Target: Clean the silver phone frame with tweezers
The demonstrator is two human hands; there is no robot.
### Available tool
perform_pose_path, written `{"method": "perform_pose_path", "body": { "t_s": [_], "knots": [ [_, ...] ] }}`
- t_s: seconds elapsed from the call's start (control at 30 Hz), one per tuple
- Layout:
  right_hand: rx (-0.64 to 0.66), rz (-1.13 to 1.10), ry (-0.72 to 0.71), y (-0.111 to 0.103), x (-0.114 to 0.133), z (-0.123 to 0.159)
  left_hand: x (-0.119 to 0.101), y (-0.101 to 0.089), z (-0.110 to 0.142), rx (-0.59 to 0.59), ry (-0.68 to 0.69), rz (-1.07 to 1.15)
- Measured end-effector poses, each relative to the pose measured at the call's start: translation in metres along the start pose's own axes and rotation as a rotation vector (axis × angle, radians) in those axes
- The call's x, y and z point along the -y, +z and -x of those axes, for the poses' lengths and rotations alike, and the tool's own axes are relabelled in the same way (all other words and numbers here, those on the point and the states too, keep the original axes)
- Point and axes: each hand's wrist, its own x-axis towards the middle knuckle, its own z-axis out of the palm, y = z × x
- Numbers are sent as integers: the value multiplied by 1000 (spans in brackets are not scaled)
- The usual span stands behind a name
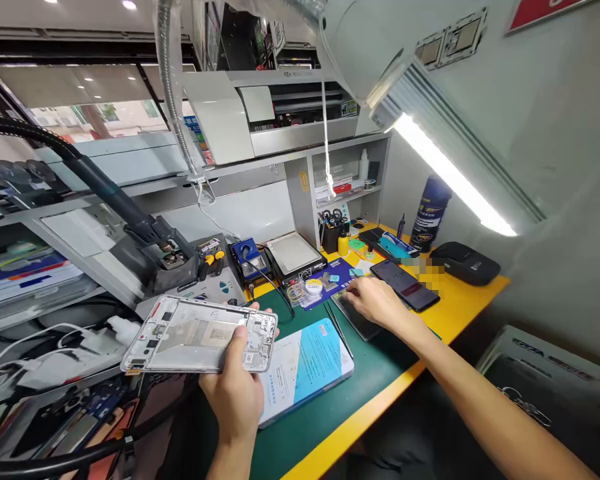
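My left hand [237,387] grips an opened phone frame [195,335], with the thumb across its inner side and fingertips showing past the far edge. The frame is silvery white, with small parts and a pale rectangular area inside. My right hand [373,300] reaches over a dark flat tray [357,317], fingers bent and pressed together; what they hold, if anything, is hidden. Between the hands, tweezers [341,333] lie by the edge of a white-and-blue box [307,370], which rests on a green mat [325,417].
A dark phone [405,285] lies right of the tray. Behind are a purple card [325,283], a flat-topped device [295,257], a blue soldering station [250,260] and a yellow bottle [343,244]. A bright lamp [455,173] hangs above. Cables and phone parts crowd the lower left.
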Motion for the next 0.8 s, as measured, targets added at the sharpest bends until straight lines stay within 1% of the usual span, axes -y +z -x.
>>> {"method": "perform_pose_path", "body": {
  "t_s": [0.13,0.2,0.27,0.37,0.47,0.53,0.7,0.8],
  "knots": [
    [48,71,83,-8,-4,10,-2,-2,-2,-11,-12,16],
    [119,65,80,-8,1,12,-3,-3,-4,-16,-25,19],
    [218,41,67,-2,12,11,-3,-4,-4,1,-40,21],
    [338,-2,77,14,32,4,-4,-6,-3,25,-64,22],
    [368,-59,106,24,42,-2,-3,-7,-3,27,-83,27],
    [343,-107,117,24,37,-1,-3,-8,-5,29,-84,34],
    [273,-220,147,5,-2,9,-1,-9,-8,-14,-80,33],
    [255,-233,179,-3,-15,4,3,-8,-8,12,-50,35]
  ]
}}
